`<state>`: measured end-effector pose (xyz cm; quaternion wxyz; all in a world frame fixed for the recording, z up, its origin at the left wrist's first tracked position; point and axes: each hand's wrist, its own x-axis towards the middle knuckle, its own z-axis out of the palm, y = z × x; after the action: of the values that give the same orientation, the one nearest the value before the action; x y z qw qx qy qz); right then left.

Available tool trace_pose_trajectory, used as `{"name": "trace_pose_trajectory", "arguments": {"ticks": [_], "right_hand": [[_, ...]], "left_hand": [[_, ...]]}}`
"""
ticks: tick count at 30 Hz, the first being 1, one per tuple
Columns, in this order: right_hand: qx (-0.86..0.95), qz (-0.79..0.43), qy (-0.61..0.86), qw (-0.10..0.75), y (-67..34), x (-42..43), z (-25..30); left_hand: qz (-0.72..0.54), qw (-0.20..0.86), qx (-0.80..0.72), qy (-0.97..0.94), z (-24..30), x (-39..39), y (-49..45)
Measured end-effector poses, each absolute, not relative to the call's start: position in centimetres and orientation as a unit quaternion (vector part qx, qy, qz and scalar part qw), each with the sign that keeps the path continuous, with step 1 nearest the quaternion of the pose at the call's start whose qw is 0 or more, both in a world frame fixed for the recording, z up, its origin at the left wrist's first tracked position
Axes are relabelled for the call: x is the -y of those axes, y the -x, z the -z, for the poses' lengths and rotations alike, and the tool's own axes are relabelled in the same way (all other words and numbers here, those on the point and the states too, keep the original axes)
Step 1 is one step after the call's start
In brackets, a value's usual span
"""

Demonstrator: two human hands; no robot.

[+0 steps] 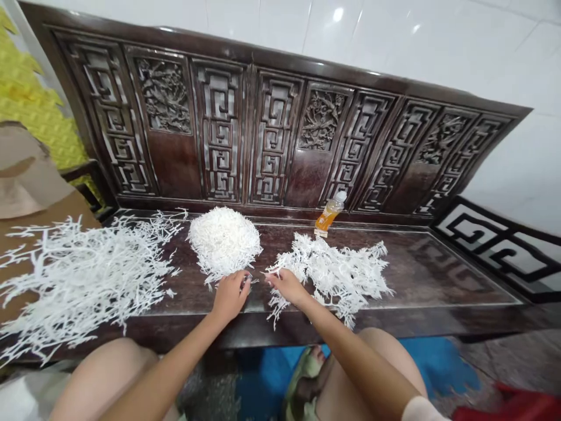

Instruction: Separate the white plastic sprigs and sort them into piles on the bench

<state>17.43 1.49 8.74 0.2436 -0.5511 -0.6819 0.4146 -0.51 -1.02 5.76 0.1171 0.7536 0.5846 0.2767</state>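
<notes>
My left hand [231,296] is closed at the front edge of a heap of small white pieces [225,240]. Something small and dark shows between its thumb and fingers, too small to name. A short gap separates it from my right hand [287,286], whose thumb and fingers pinch a small white branched piece [272,271]. Beside and beyond that hand lies a loose pile of white branched pieces [337,275]. Over on the left spreads a larger tangle of white branched pieces [87,275], with longer, open stems.
The piles rest on a dark wooden bench [421,280] with a carved backrest [175,155]. A bottle of orange drink [331,214] leans near the backrest. A cardboard box [26,234] stands at left, and an openwork armrest [504,245] closes the right end.
</notes>
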Motion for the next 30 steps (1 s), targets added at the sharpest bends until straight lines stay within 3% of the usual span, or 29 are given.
{"name": "trace_pose_trajectory", "arguments": {"ticks": [7,11,18,30], "right_hand": [[0.828,-0.235,0.508,-0.016,-16.6,0.5,-9.1],[0.859,-0.167,0.473,-0.102,-16.0,1.2,-9.1],[0.875,-0.11,0.464,-0.087,-16.2,1.1,-9.7],[0.797,-0.142,0.586,-0.031,-16.9,0.3,-9.4]], "left_hand": [[-0.353,0.303,-0.504,-0.728,-7.1,1.6,0.1],[-0.349,0.394,-0.495,-0.692,-6.7,1.5,-0.1],[-0.355,0.47,-0.512,-0.625,-5.3,0.7,0.0],[-0.371,0.448,-0.525,-0.621,-5.3,0.3,0.0]]}}
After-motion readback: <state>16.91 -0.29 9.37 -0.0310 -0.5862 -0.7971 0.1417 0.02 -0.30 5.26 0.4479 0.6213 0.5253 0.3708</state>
